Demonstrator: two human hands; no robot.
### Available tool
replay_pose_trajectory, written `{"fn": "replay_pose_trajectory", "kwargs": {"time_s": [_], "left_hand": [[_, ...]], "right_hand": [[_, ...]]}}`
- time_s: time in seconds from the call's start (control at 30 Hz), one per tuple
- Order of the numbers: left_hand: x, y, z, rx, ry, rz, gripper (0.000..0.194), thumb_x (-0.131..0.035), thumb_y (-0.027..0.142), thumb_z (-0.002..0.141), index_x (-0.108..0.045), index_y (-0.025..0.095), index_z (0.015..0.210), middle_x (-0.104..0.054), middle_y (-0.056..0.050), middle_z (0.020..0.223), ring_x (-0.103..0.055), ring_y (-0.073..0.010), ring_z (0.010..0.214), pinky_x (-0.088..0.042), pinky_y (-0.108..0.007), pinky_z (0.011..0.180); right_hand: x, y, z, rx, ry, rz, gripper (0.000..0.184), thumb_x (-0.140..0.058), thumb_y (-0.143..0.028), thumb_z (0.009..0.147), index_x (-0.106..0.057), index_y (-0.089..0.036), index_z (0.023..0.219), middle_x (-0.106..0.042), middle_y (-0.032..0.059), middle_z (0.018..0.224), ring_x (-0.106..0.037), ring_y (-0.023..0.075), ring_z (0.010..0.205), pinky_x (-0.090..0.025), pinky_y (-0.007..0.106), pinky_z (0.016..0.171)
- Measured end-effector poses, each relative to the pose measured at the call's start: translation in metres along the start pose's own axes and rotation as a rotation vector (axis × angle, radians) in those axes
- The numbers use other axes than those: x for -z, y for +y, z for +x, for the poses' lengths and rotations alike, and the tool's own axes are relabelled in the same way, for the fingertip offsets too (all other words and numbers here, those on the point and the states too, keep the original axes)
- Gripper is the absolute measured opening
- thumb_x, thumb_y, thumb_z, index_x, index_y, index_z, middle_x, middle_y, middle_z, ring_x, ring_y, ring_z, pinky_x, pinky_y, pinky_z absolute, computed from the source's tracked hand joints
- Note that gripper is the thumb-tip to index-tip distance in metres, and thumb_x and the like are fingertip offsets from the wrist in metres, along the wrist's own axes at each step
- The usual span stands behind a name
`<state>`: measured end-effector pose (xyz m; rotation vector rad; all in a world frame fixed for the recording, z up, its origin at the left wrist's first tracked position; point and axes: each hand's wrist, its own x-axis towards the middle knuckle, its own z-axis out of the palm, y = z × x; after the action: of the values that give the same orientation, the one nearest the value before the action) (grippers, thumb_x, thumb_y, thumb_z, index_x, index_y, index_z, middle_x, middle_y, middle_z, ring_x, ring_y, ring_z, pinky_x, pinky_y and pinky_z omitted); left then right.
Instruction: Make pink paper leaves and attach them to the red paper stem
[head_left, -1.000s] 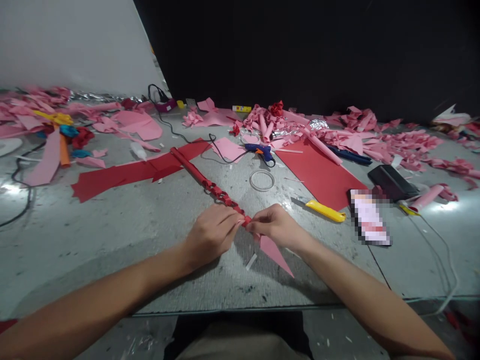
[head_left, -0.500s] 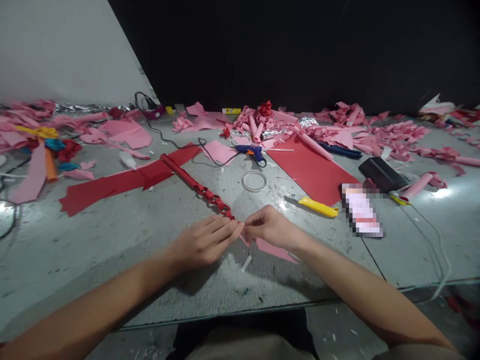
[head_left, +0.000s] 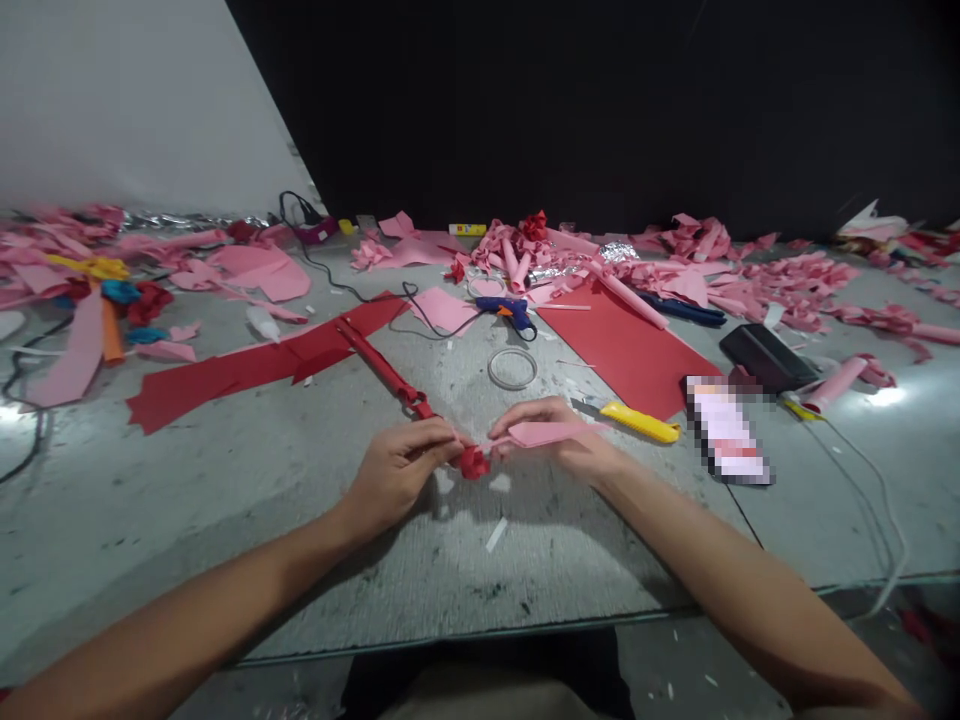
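1. Here, a person's left hand (head_left: 394,470) is gripping a red paper chain (head_left: 411,395) near its bunched end, its fingers clamped together on the paper above the counter (head_left: 285,450).
2. The right hand (head_left: 577,455) is holding a pink paper piece (head_left: 551,432) by its narrow end, thumb and fingers pinched on it just beside the chain's bunched end.
3. The chain is running slantwise away from the hands, its far end lying across a red paper strip (head_left: 202,380).
4. Beyond the hands, a pale ring (head_left: 513,387) is lying near a blue glue gun (head_left: 508,313).
5. To the right, a yellow utility knife (head_left: 643,422) is resting between the right hand and a blurred-out phone (head_left: 727,430), near a red sheet (head_left: 622,345).
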<state>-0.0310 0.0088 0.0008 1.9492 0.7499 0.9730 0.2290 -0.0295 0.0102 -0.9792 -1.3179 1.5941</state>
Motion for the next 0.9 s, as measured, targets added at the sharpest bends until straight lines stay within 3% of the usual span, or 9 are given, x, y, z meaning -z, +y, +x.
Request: {"fn": "replay_pose_trajectory", "kwargs": {"time_s": [0.07,0.2,0.33,0.63,0.77,0.9], "left_hand": [[-0.002,-0.001,0.001,0.032,-0.008,-0.045,0.024,-0.07,0.029,0.102,-0.083,0.019,0.084,-0.077,-0.006,0.08,-0.071,-0.0196,0.075,-0.058,-0.033,0.074],[-0.003,-0.003,0.002,0.081,-0.03,-0.121,0.026,-0.072,0.032,0.1,-0.081,0.018,0.08,-0.073,-0.003,0.076,-0.067,-0.0174,0.074,-0.055,-0.031,0.074],[-0.004,-0.002,0.002,0.101,-0.076,-0.189,0.029,-0.072,0.033,0.101,-0.079,0.017,0.077,-0.074,-0.004,0.078,-0.068,-0.0173,0.075,-0.054,-0.031,0.077],[-0.009,0.006,-0.002,0.096,-0.087,-0.239,0.024,-0.07,0.025,0.1,-0.077,0.018,0.078,-0.069,-0.001,0.075,-0.064,-0.015,0.072,-0.052,-0.028,0.073],[-0.007,0.002,-0.001,0.134,-0.068,-0.254,0.02,-0.074,0.027,0.097,-0.082,0.019,0.081,-0.073,-0.003,0.078,-0.066,-0.016,0.073,-0.053,-0.028,0.071],[-0.005,-0.005,0.0,0.211,0.008,-0.37,0.015,-0.082,0.032,0.091,-0.086,0.019,0.088,-0.08,-0.007,0.083,-0.071,-0.0188,0.075,-0.057,-0.031,0.07]], "right_hand": [[-0.003,0.006,0.002,0.005,0.049,0.007,0.032,-0.098,-0.034,0.079,-0.087,-0.018,0.104,-0.083,0.0054,0.091,-0.072,0.0188,0.076,-0.056,0.031,0.072],[-0.011,0.017,0.003,0.004,-0.042,0.123,0.03,-0.093,-0.041,0.088,-0.088,-0.015,0.103,-0.081,0.0068,0.088,-0.067,0.0156,0.066,-0.052,0.03,0.066],[-0.018,0.021,0.005,-0.049,-0.031,0.247,0.038,-0.096,-0.049,0.083,-0.085,-0.014,0.094,-0.075,0.0033,0.079,-0.061,0.0125,0.06,-0.046,0.027,0.058],[-0.021,0.01,0.001,-0.059,-0.021,0.156,0.042,-0.093,-0.048,0.086,-0.073,-0.016,0.07,-0.062,-0.002,0.061,-0.051,0.0107,0.055,-0.036,0.027,0.056],[-0.022,0.009,0.001,-0.054,0.005,0.152,0.036,-0.094,-0.047,0.085,-0.078,-0.017,0.074,-0.063,-0.0014,0.063,-0.051,0.0115,0.056,-0.038,0.027,0.055],[-0.024,0.011,0.001,-0.022,0.029,0.173,0.029,-0.094,-0.045,0.085,-0.085,-0.018,0.085,-0.072,0.0028,0.085,-0.054,0.0101,0.058,-0.043,0.026,0.052]]}}
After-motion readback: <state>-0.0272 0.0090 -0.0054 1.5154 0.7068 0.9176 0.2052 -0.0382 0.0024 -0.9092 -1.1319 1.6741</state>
